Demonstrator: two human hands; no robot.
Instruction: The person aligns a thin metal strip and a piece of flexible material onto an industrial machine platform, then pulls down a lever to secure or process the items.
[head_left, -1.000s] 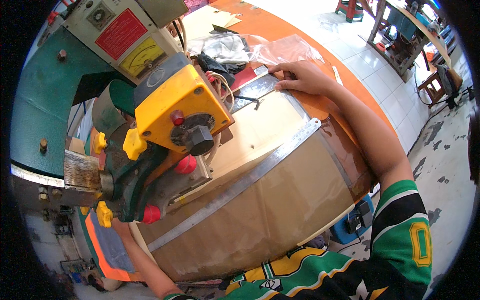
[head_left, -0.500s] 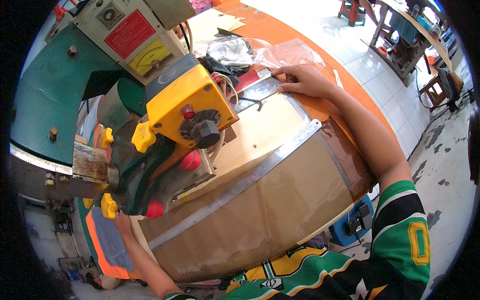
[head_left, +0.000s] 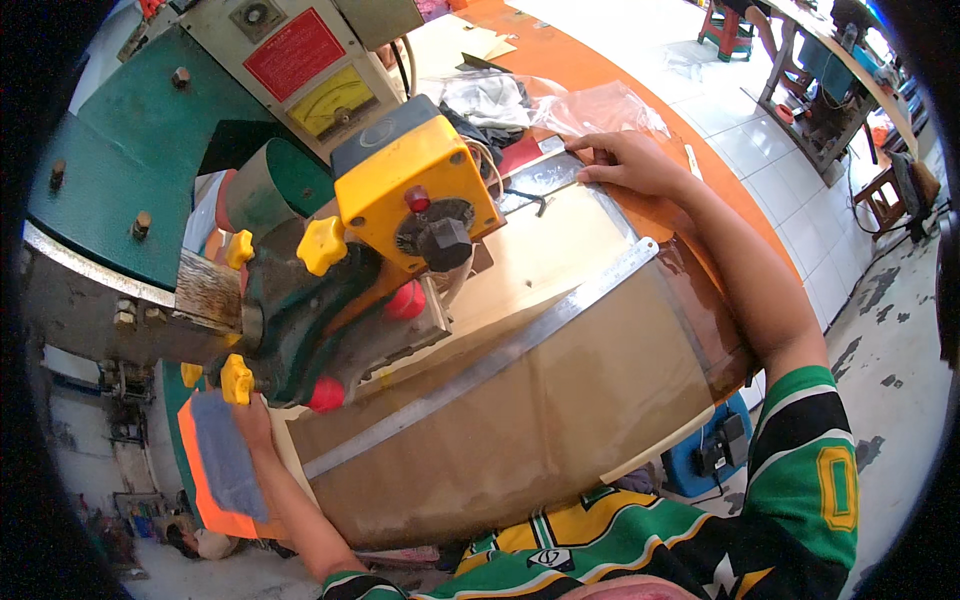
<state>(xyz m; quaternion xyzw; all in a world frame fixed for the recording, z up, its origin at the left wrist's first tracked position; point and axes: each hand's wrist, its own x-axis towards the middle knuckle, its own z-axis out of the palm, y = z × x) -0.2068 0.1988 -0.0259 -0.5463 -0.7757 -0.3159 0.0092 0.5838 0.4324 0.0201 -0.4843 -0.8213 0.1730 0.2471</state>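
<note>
A brown-covered flat board (head_left: 520,420) with a pale wooden strip (head_left: 540,265) along its far side lies in front of me. A long steel ruler (head_left: 480,370) rests slantwise across it. My right hand (head_left: 635,163) is at the far right corner, thumb and fingers closed at the edge of a shiny metal plate (head_left: 545,178). My left hand (head_left: 255,420) is at the board's left end, its fingers hidden behind a yellow knob (head_left: 237,379). Over the board's far left part stands a green press machine (head_left: 120,190) with a yellow control box (head_left: 415,195).
Clear plastic sheeting (head_left: 605,108) and dark cloth lie on the orange table (head_left: 560,60) beyond the press. An orange-edged grey sheet (head_left: 225,455) is left of my left forearm. A blue box (head_left: 705,450) stands below the board's right end. A workbench (head_left: 820,80) is at the far right.
The whole view has shifted a little, so the press and board appear farther right. Both hands keep nearly the same places on the board and plate.
</note>
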